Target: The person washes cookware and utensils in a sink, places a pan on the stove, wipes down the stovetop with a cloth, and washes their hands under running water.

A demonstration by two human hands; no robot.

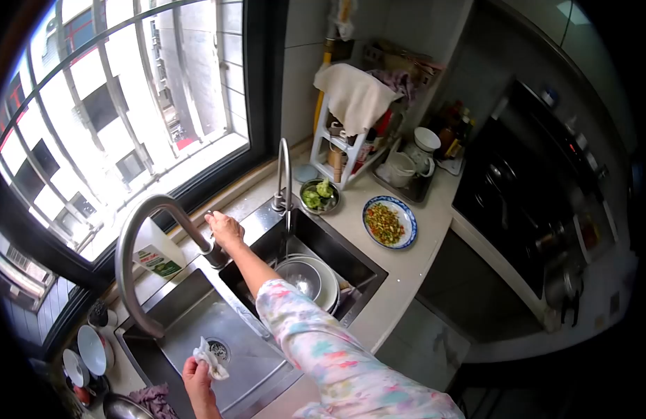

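My left hand point(199, 391) pinches a crumpled white cloth point(211, 359) over the left sink basin point(232, 314), near its drain. My right hand point(226, 230), below a floral sleeve point(330, 342), reaches across to the base of the large curved faucet point(131, 258), its fingers closed around the small faucet handle point(210, 214). A thin stream appears to run from the slim second faucet point(284, 167) into the right basin point(368, 269). Stacked in that basin are a metal bowl point(300, 279) and a white plate point(329, 288), partly hidden by my right forearm.
Behind the faucet stands a white bottle point(159, 255). Bowls point(94, 349) sit at the lower left. A bowl of greens point(319, 196), a plate of chopped food point(389, 222) and a white rack point(337, 143) are on the counter. The stove point(504, 202) is at the right.
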